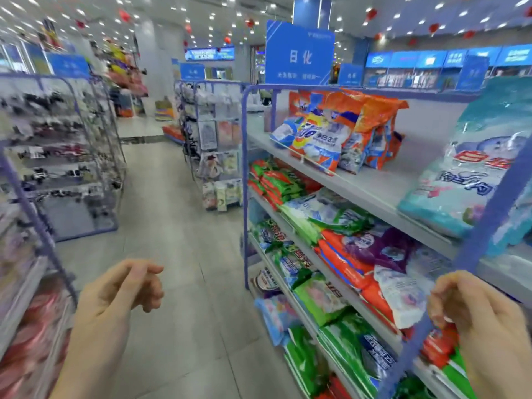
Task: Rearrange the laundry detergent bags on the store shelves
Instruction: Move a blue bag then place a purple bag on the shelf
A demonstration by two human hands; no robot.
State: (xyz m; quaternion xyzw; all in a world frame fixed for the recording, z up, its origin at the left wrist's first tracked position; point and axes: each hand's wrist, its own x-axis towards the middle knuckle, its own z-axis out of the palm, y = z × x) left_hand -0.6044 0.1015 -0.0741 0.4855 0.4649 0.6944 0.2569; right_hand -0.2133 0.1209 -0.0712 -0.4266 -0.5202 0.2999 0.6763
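Observation:
Detergent bags fill a blue-framed shelf unit (359, 187) on my right. On the top shelf stand several orange and blue bags (342, 131), with a large teal bag (472, 168) nearer to me. Lower shelves hold green bags (279, 182), orange and purple bags (371, 254) and more green ones (345, 344). My left hand (121, 295) hovers over the aisle floor, fingers loosely curled, holding nothing. My right hand (483, 326) is low at the right, in front of the shelf's blue post, fingers curled; no bag is in it.
The grey tiled aisle (178, 226) runs ahead between racks. A wire rack of small goods (57, 156) stands on the left, another rack (213, 145) further ahead. A blue sign (299, 53) tops the detergent shelf. Pink packs (37, 341) sit low left.

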